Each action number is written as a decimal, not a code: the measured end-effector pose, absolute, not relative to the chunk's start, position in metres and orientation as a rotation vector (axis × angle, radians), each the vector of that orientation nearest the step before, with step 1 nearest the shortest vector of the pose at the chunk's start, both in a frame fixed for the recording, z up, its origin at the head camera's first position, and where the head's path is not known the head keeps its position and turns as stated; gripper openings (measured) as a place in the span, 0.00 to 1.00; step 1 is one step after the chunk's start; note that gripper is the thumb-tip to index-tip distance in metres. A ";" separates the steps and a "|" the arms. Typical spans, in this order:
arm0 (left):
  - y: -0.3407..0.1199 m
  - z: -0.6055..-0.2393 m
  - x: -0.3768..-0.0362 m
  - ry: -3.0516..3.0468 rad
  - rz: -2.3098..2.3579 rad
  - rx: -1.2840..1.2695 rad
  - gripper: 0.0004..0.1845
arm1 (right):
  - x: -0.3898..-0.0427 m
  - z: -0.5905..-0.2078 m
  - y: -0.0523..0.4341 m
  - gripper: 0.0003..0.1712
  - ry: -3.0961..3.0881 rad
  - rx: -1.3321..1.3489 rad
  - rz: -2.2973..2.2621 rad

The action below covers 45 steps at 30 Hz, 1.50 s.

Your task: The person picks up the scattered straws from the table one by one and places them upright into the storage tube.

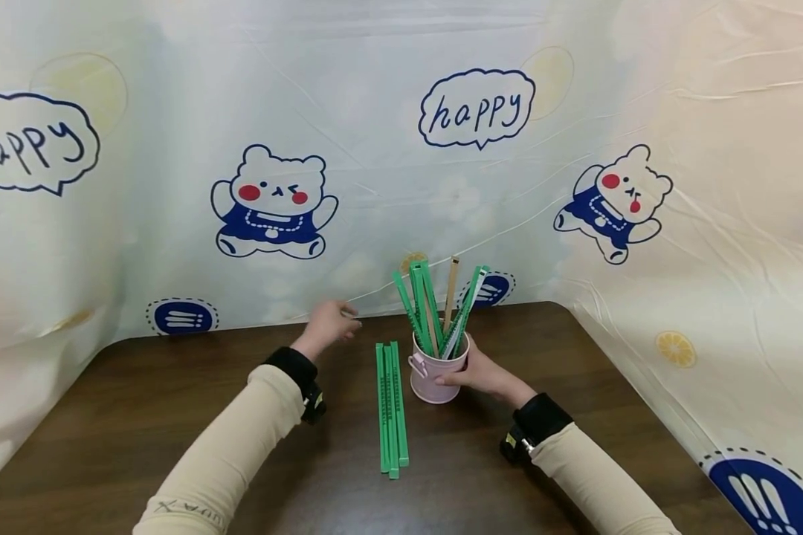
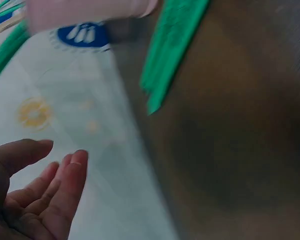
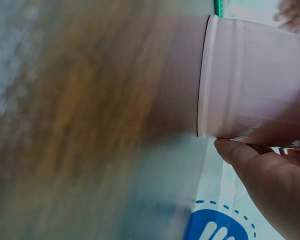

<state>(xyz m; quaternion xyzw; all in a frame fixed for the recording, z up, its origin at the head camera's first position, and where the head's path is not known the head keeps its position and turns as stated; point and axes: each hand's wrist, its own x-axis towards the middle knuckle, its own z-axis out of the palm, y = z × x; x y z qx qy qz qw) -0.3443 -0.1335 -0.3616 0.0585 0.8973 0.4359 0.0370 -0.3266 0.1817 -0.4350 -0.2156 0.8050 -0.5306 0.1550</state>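
Observation:
A small pink bucket [image 1: 433,380] with a side handle stands on the table, full of long slim green sticks [image 1: 418,308] with printed lettering and a few wood-coloured ones [image 1: 451,293]. My right hand [image 1: 485,368] grips the bucket from its right side, thumb across the front. In the right wrist view, fingers of that hand [image 3: 270,175] lie along the pink wall [image 3: 255,80]. Left of the bucket, several green sticks [image 1: 391,409] lie side by side. My left hand [image 1: 331,325] hovers near the table's back edge, holding nothing; in the left wrist view its fingers [image 2: 65,187] are loosely bent, apart from the thumb.
The dark brown wooden table [image 1: 294,475] meets a pale printed curtain [image 1: 375,193] with bears and "happy" bubbles along its back edge. Both forearms wear beige sleeves [image 1: 241,453] and black wrist straps [image 1: 542,420].

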 end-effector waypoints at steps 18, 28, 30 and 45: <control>-0.092 -0.434 -0.346 2.799 1.230 -0.145 0.11 | -0.332 -0.435 0.181 0.64 2.313 -0.621 -1.526; -0.084 -0.435 -0.346 2.826 1.098 -0.208 0.18 | -0.330 -0.436 0.181 0.64 2.307 -0.651 -1.521; -0.083 -0.436 -0.348 2.842 1.064 -0.214 0.23 | -0.330 -0.437 0.181 0.65 2.300 -0.652 -1.522; -0.087 -0.436 -0.349 2.762 1.176 -0.277 0.14 | -0.327 -0.437 0.179 0.64 2.305 -0.636 -1.536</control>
